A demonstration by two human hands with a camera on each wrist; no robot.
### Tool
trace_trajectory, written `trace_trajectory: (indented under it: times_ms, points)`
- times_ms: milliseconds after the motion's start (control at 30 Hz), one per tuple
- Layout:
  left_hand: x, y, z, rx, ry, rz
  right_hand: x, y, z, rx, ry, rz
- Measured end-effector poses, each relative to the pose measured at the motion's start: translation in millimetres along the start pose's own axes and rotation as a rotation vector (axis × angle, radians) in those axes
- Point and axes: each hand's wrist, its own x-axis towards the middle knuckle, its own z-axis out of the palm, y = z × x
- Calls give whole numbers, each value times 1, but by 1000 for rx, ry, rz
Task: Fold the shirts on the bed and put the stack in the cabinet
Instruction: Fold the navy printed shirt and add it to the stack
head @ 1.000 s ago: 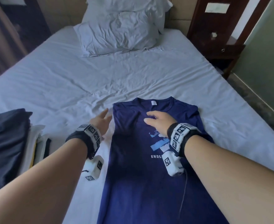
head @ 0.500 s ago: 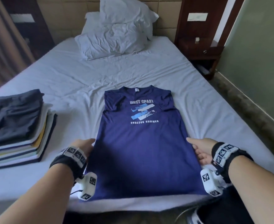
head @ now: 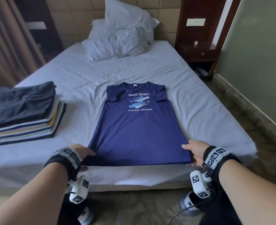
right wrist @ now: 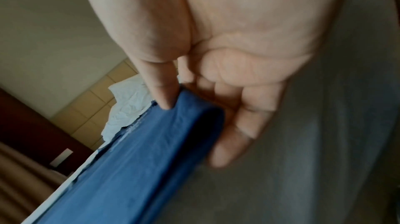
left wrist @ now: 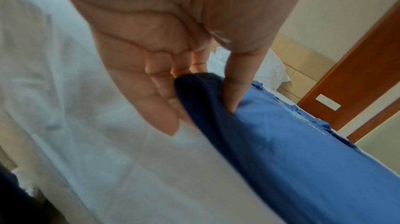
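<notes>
A navy T-shirt (head: 138, 127) printed "WEST COAST / ENDLESS SUMMER" lies face up on the bed (head: 69, 88), sleeves folded in, collar toward the pillows (head: 119, 39) and hem at the bed's near edge. The left hand (head: 80, 151) pinches the hem's left corner, thumb on top of the cloth and fingers underneath. The right hand (head: 195, 151) pinches the hem's right corner the same way. Both corners are raised slightly off the white sheet. To the left of the T-shirt, well apart from it, sits a stack of folded shirts (head: 22, 114) with a dark grey one on top. A dark wooden nightstand (head: 199, 52) stands right of the pillows, against a tan padded headboard (head: 74, 18).
</notes>
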Motion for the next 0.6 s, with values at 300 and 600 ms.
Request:
trace_trajectory:
  times_ms: [300, 600]
  points:
    - [-77, 10, -17, -543, 42, 218, -98, -39, -12, 370, 145, -233]
    - [-154, -1, -25, -1136, -78, 479, -184, -36, -6, 893, 112, -455]
